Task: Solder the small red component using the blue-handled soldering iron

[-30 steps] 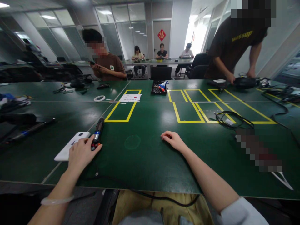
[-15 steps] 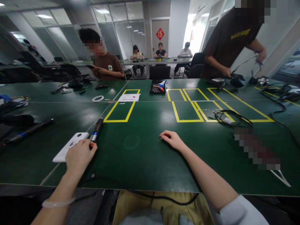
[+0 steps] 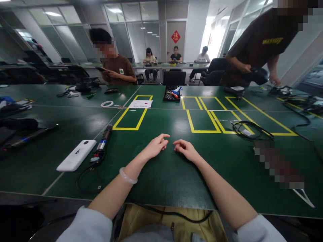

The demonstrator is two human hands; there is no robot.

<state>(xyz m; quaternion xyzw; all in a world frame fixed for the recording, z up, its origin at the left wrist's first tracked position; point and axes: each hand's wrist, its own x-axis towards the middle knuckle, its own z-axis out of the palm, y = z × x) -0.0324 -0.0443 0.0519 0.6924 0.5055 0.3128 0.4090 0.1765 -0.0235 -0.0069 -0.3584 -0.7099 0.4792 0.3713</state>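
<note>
Lying left of the left hand (image 3: 156, 146): a dark cylindrical tool (image 3: 102, 144).
Fingers there and on the right hand (image 3: 187, 150) curl loosely, apart; tabletop (image 3: 174, 185) opens between forearms (image 3: 223, 186) at the near edge.

The tool (image 3: 102, 144) is laid lengthwise on the table (image 3: 171, 181), slanted, with its black far end placed near a corner of yellow tape (image 3: 126, 128). Its slim body is banded in silver and blue, and red is shown lower down (finer details are blurred). A black cord (image 3: 83, 170) is looped from its near end, and it is flanked by a white case (image 3: 77, 155).
</note>
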